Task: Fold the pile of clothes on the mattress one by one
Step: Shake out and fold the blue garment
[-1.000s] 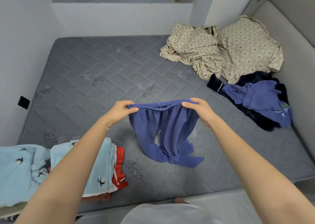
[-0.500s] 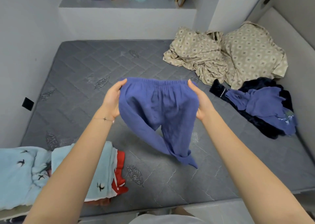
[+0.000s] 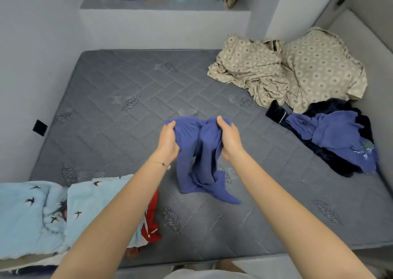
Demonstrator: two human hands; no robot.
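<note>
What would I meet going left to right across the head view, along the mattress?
From the left: light blue bird-print cloth, red garment, left hand, blue trousers, right hand, pile of dark and blue clothes.

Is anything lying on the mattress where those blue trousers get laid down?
Nothing visible. The left hand and right hand grip the blue trousers over bare mattress; the pile and folded stack lie aside.

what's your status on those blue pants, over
Left hand and right hand both grip the blue pants at the top, close together. Legs hang, ends on the mattress. Nothing in the way. Unfolded pile off right.
</note>
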